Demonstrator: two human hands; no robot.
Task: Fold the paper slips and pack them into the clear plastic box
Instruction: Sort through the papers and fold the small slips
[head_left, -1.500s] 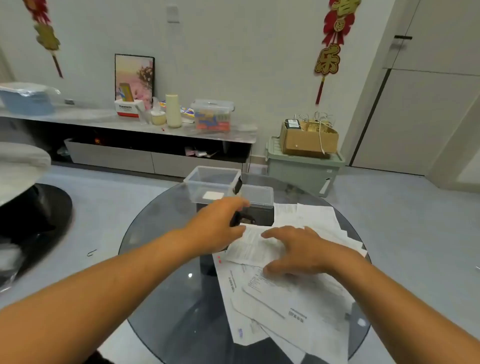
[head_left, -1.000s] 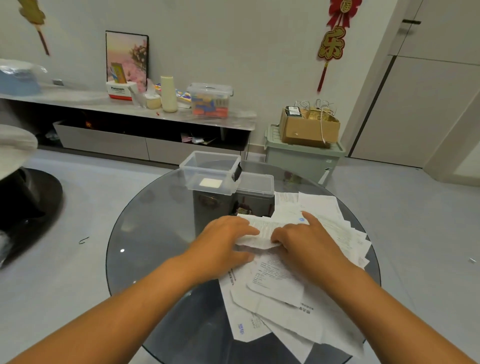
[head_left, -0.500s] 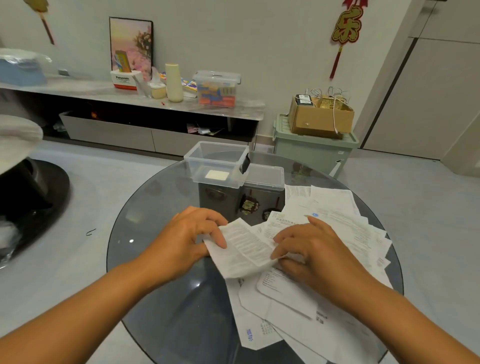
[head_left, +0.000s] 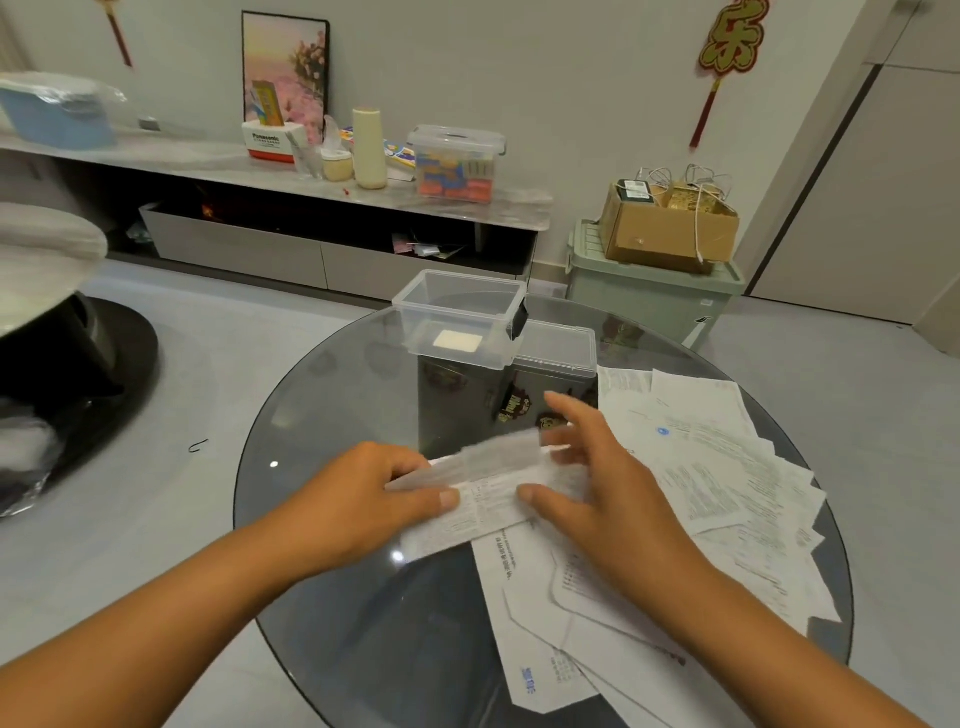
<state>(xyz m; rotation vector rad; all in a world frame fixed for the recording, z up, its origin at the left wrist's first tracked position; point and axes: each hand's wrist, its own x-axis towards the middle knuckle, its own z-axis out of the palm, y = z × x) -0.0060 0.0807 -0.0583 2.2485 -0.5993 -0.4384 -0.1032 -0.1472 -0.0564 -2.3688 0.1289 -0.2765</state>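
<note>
A printed white paper slip (head_left: 488, 499) is half folded over above the round glass table (head_left: 332, 467). My left hand (head_left: 363, 499) pinches its left end, thumb on top. My right hand (head_left: 597, 483) holds its right end, thumb on the lower flap and fingers spread behind the blurred upper flap. The clear plastic box (head_left: 462, 317) stands open at the table's far side with one small folded slip (head_left: 458, 341) on its bottom. Its clear lid (head_left: 558, 345) lies beside it on the right.
A loose pile of printed slips and envelopes (head_left: 717, 499) covers the table's right and near parts. Beyond the table are a low shelf (head_left: 291, 176) with boxes and a green bin (head_left: 654, 296) carrying a cardboard box. A black round base (head_left: 78, 374) stands left.
My left hand drew back from the box. Both hands picked one slip off the pile, lifted it, and its upper half has swung over towards me into a fold.
</note>
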